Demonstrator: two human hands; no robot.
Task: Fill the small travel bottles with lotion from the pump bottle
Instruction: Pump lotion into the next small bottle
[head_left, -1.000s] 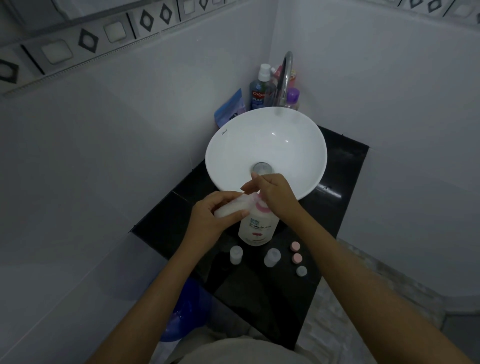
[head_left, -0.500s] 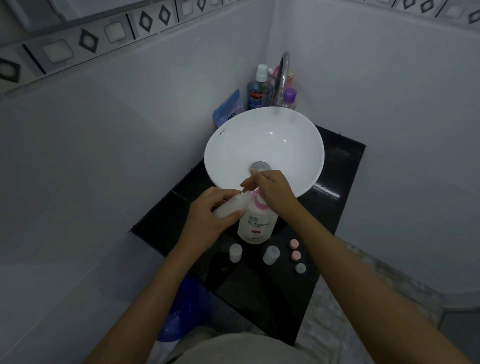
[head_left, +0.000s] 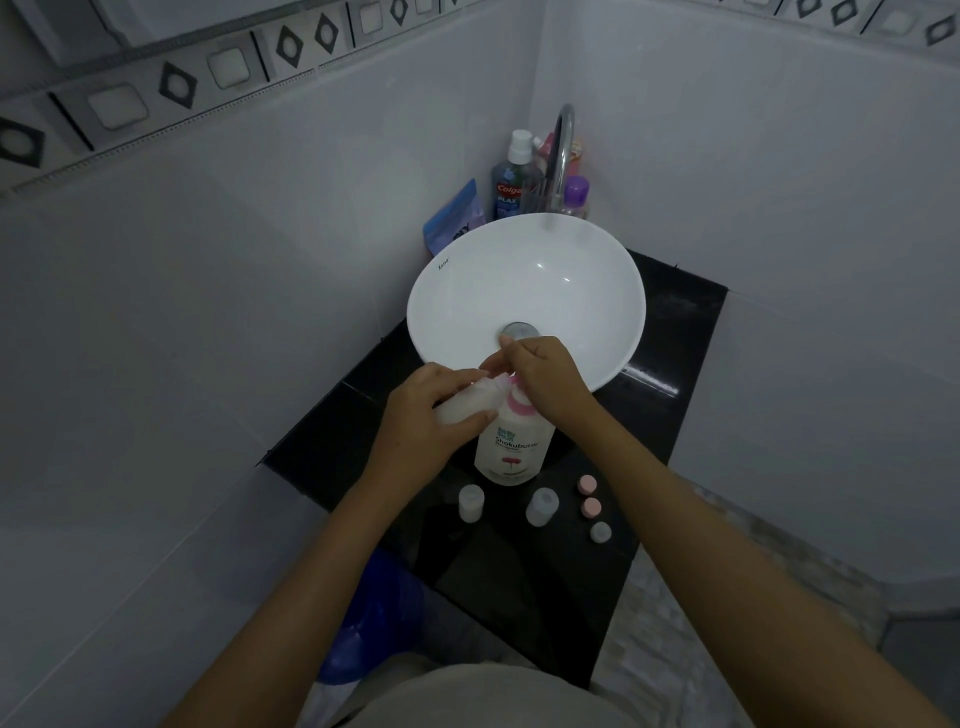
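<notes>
A white pump bottle (head_left: 511, 448) with a pink collar stands on the black counter (head_left: 670, 426) in front of the basin. My right hand (head_left: 545, 379) rests on top of its pump head, which it hides. My left hand (head_left: 423, 426) holds a small translucent travel bottle (head_left: 467, 397) tilted, its mouth up against the pump's spout. Two more small travel bottles (head_left: 471, 502) (head_left: 542, 506) stand uncapped on the counter in front of the pump bottle. Three small caps lie to their right: two pink caps (head_left: 587, 484) (head_left: 591, 506) and a pale cap (head_left: 600, 532).
A white round basin (head_left: 452, 306) sits behind the hands, with a chrome tap (head_left: 560, 156) over it. A mouthwash bottle (head_left: 511, 182), a purple-capped bottle (head_left: 575, 197) and a blue pouch (head_left: 454, 218) crowd the back corner. Tiled walls close in left and right. A blue bucket (head_left: 374, 629) sits on the floor.
Both hands stay on the pump bottle and travel bottle with only slight shifts. The camera view has drifted a little.
</notes>
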